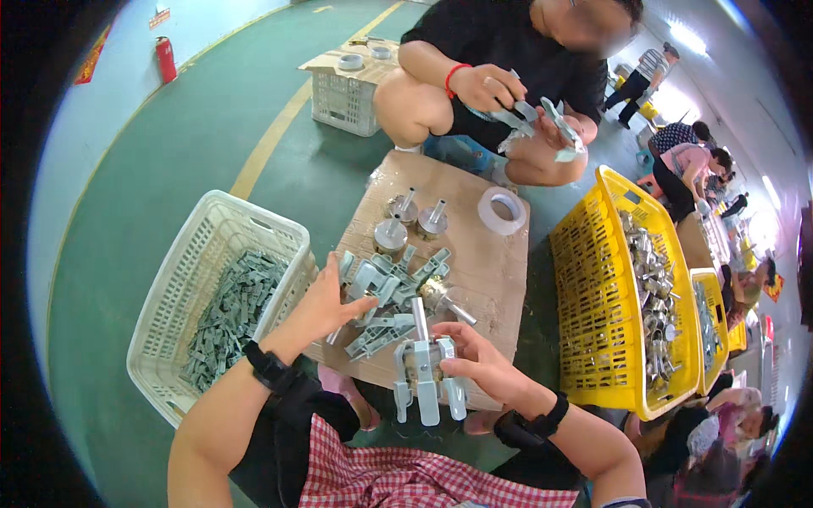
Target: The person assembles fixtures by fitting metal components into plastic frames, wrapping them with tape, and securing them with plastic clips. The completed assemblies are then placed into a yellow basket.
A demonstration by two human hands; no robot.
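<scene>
My right hand grips a metal part with an upright shaft, ringed by several pale grey-blue plastic pieces that point down toward me. It is above the near edge of the cardboard sheet. My left hand reaches over the left side of the sheet with thumb and fingers apart, at a pile of loose grey-blue plastic pieces. Some fingertips are hidden among the pieces. Behind the pile stand round metal parts with shafts, and another metal part lies tilted beside it.
On my left is a white crate of grey plastic pieces; on my right, a yellow crate of metal parts. A tape roll lies on the cardboard's far right. Across from me, a crouching person's hands hold similar plastic pieces.
</scene>
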